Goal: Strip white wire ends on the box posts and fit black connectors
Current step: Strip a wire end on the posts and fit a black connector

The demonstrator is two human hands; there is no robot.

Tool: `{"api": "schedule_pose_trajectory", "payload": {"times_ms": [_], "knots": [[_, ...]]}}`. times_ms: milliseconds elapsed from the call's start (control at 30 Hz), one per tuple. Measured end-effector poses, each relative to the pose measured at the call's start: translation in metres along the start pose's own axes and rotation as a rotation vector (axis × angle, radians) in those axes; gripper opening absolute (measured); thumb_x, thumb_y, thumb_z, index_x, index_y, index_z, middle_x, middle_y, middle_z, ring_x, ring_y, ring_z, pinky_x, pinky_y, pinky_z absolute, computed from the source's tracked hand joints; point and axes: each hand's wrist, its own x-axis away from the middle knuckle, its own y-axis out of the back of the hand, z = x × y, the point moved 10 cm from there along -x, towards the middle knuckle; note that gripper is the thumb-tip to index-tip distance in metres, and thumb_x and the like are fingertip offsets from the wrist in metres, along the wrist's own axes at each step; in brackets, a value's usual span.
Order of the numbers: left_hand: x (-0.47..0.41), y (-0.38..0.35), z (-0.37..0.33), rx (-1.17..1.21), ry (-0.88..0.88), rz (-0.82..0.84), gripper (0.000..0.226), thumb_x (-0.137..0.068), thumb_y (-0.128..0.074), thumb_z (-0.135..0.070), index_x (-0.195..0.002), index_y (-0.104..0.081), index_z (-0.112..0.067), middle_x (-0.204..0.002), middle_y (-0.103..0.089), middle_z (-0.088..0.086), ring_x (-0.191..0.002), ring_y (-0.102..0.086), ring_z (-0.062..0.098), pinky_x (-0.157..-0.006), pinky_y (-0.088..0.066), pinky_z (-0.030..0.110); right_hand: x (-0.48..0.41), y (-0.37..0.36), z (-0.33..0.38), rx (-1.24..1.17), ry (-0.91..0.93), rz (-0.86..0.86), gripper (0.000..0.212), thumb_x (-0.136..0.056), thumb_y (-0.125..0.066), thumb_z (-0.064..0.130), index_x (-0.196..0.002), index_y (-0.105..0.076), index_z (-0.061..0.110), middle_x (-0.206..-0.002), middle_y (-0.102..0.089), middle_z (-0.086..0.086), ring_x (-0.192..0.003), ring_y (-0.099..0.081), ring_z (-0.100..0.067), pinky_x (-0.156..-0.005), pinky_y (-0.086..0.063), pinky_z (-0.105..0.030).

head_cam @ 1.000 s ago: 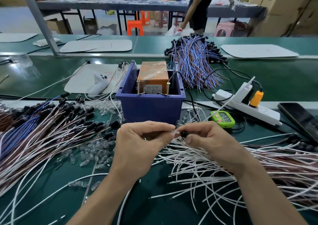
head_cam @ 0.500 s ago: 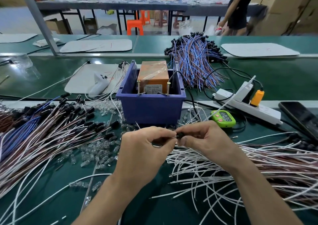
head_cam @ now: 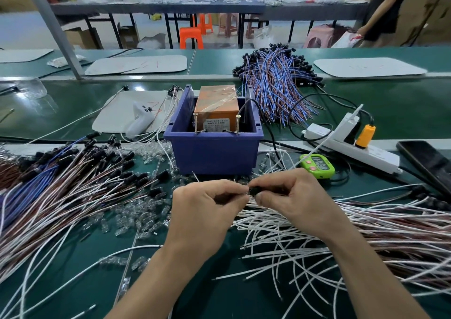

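Observation:
My left hand (head_cam: 207, 209) and my right hand (head_cam: 295, 201) meet fingertip to fingertip in front of the blue box (head_cam: 214, 152). Between them my right hand pinches a small black connector (head_cam: 253, 191). My left hand's thumb and forefinger pinch at its left end; what they hold is hidden. Two upright metal posts (head_cam: 195, 123) rise from the box's front edge, before an orange block (head_cam: 217, 104). Loose white wires (head_cam: 280, 245) lie under and right of my hands.
Finished wires with black connectors (head_cam: 73, 172) fan out on the left beside several clear plastic caps (head_cam: 136, 216). A blue and brown wire bundle (head_cam: 275, 84) lies behind the box. At the right are a green timer (head_cam: 317, 165), a power strip (head_cam: 353, 147) and a phone (head_cam: 427, 165).
My hands have stayed together at the same spot, pressed a little closer on the connector. A person in the background has walked to the right.

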Motion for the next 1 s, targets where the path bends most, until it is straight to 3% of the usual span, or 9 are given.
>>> {"api": "schedule_pose_trajectory", "payload": {"times_ms": [200,300,400,467,533,767,1000], "knots": [[0.001,0.0,0.005,0.063,0.018,-0.023,0.029,-0.072,-0.091,-0.004,-0.082,-0.083,-0.03,-0.077,-0.075,-0.025,-0.072,-0.073,-0.005,-0.068,-0.054,0.009,0.0,-0.003,0.002,0.05,0.004,-0.002,0.026,-0.084,-0.078,0.009,-0.1,-0.083,0.029,-0.086,-0.079,0.011,-0.083,-0.074,-0.012,-0.084,-0.059,-0.041],[0.001,0.001,0.002,0.063,0.004,-0.048,0.026,-0.073,-0.09,-0.006,-0.083,-0.084,-0.029,-0.078,-0.076,-0.025,-0.072,-0.073,-0.004,-0.067,-0.055,0.01,0.0,0.001,0.01,0.031,0.043,-0.013,0.027,-0.084,-0.077,0.01,-0.096,-0.081,0.033,-0.081,-0.078,0.005,-0.078,-0.071,-0.023,-0.076,-0.057,-0.041],[0.002,0.001,0.0,0.043,-0.008,-0.057,0.027,-0.074,-0.09,-0.008,-0.083,-0.083,-0.032,-0.078,-0.075,-0.027,-0.072,-0.073,-0.005,-0.067,-0.054,0.009,0.001,0.003,0.013,0.057,0.073,-0.029,0.027,-0.084,-0.077,0.006,-0.092,-0.082,0.032,-0.077,-0.076,0.01,-0.071,-0.07,-0.013,-0.068,-0.056,-0.028],[0.003,0.0,-0.001,0.003,-0.017,-0.062,0.026,-0.074,-0.091,-0.009,-0.083,-0.083,-0.032,-0.078,-0.074,-0.029,-0.072,-0.072,-0.007,-0.067,-0.052,0.007,0.002,0.001,0.012,0.114,0.073,-0.026,0.024,-0.084,-0.077,0.006,-0.092,-0.082,0.028,-0.072,-0.073,0.017,-0.066,-0.064,0.002,-0.064,-0.047,-0.013],[0.004,-0.001,-0.003,-0.045,-0.036,-0.07,0.026,-0.074,-0.091,-0.01,-0.083,-0.083,-0.032,-0.078,-0.073,-0.032,-0.071,-0.071,-0.009,-0.067,-0.05,0.004,0.002,0.002,0.011,0.163,0.061,-0.04,0.021,-0.084,-0.076,0.008,-0.092,-0.082,0.026,-0.069,-0.07,0.023,-0.066,-0.064,0.005,-0.064,-0.042,-0.007],[0.005,-0.004,-0.007,-0.12,-0.093,-0.063,0.025,-0.074,-0.091,-0.01,-0.087,-0.084,-0.03,-0.09,-0.074,-0.031,-0.076,-0.07,-0.012,-0.071,-0.048,0.002,0.005,0.004,0.01,0.214,0.053,-0.042,0.02,-0.085,-0.075,0.011,-0.093,-0.081,0.027,-0.064,-0.064,0.03,-0.065,-0.063,0.006,-0.062,-0.04,-0.006],[0.005,-0.003,0.001,-0.007,-0.021,-0.064,0.028,-0.074,-0.09,-0.01,-0.082,-0.082,-0.036,-0.078,-0.074,-0.028,-0.072,-0.072,-0.005,-0.067,-0.051,0.006,0.004,0.002,0.007,0.132,0.038,-0.025,0.018,-0.084,-0.074,0.013,-0.091,-0.082,0.028,-0.064,-0.067,0.02,-0.059,-0.06,0.003,-0.059,-0.04,-0.008]]}}
